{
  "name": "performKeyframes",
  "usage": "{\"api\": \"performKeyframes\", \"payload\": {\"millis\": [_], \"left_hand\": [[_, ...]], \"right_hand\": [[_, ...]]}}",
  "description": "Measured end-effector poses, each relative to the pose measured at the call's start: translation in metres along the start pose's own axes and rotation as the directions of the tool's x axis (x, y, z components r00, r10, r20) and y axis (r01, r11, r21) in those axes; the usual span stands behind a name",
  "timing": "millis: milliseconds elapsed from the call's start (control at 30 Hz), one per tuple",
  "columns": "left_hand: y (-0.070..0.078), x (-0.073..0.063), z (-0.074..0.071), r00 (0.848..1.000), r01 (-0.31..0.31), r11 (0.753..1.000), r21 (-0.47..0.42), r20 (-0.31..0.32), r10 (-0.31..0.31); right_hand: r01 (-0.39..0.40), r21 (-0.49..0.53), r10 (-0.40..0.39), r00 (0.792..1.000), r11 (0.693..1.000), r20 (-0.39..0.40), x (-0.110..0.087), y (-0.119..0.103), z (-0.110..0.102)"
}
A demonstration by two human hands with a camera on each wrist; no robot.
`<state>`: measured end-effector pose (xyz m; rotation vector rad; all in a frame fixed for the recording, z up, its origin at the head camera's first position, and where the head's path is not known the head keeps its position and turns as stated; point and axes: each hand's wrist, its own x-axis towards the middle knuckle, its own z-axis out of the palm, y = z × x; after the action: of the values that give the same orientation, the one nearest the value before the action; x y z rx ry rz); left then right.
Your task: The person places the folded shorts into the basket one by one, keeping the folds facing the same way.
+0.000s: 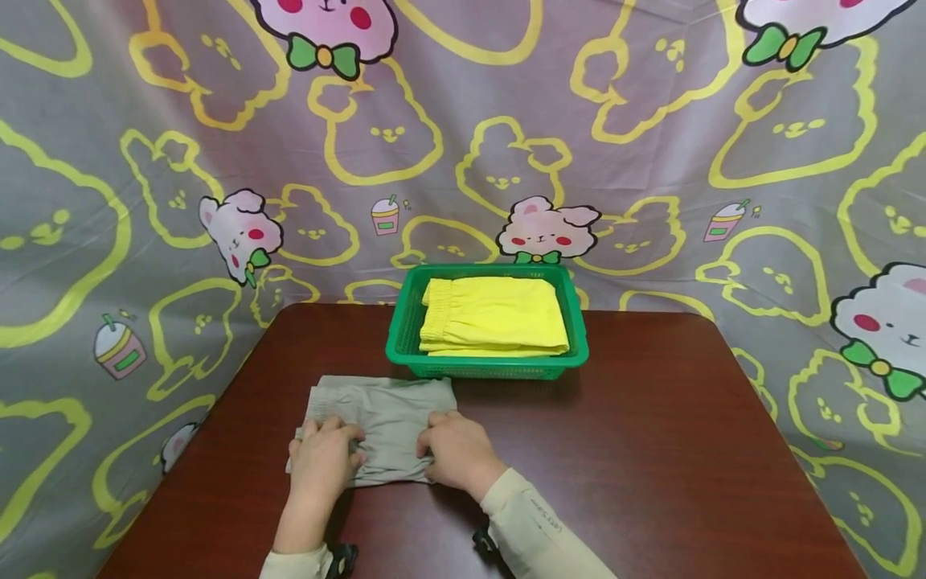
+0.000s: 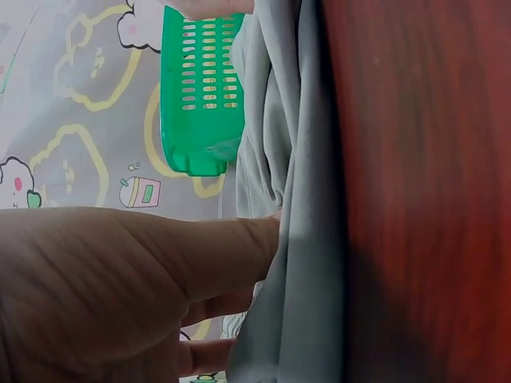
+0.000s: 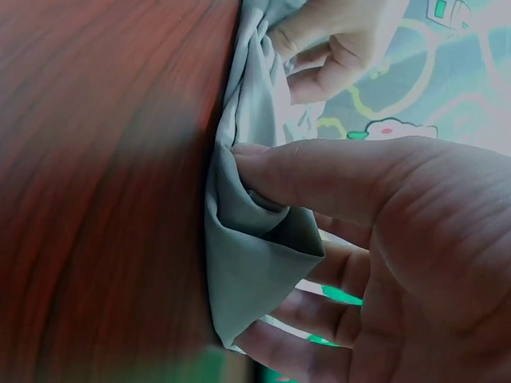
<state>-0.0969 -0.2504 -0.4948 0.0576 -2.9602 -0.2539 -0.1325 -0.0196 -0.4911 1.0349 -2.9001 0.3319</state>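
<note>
Folded grey elastic-waist pants (image 1: 394, 402) lie flat on the table, their gathered waistband at the left. My left hand (image 1: 325, 458) is at the waistband end, with bent fingers on the cloth. In the left wrist view, the left thumb (image 2: 239, 243) digs into a fold along the near edge. At the opposite end, my right hand (image 1: 459, 450) grips the side of the bundle. The right wrist view has the right thumb (image 3: 287, 171) tucked into a fold, with the fingers (image 3: 319, 315) around the outer edge of the cloth.
Behind the pants, a green plastic basket (image 1: 477, 370) stands at the table's back edge. It holds a folded yellow garment (image 1: 499, 314) with an elastic waistband. A cartoon-printed curtain (image 1: 637, 145) hangs around the dark wooden table (image 1: 637, 450).
</note>
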Motion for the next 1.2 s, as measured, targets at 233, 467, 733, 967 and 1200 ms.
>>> {"api": "performKeyframes", "payload": {"millis": [233, 467, 733, 967, 1200], "left_hand": [[0.012, -0.002, 0.0, 1.0, -0.013, 1.0, 0.01, -0.013, 0.014], [0.019, -0.003, 0.004, 0.999, -0.035, 0.999, 0.01, -0.02, 0.035], [0.022, -0.003, 0.01, 0.998, -0.058, 0.998, -0.007, -0.036, 0.057], [0.029, -0.003, 0.015, 0.996, -0.065, 0.998, -0.019, -0.055, 0.064], [0.036, -0.004, 0.016, 0.994, -0.063, 0.997, -0.046, -0.087, 0.059]], "right_hand": [[-0.007, -0.014, 0.007, 1.0, 1.0, -0.006, -0.006, 0.006, -0.001], [0.0, -0.033, -0.001, 0.999, 0.999, -0.042, -0.013, 0.012, -0.003], [-0.004, 0.001, 0.004, 0.999, 1.0, -0.04, -0.02, 0.021, -0.005], [-0.003, 0.021, 0.004, 0.999, 1.0, -0.052, -0.025, 0.031, -0.008], [0.017, 0.036, -0.015, 0.998, 0.999, -0.06, -0.029, 0.037, -0.01]]}}
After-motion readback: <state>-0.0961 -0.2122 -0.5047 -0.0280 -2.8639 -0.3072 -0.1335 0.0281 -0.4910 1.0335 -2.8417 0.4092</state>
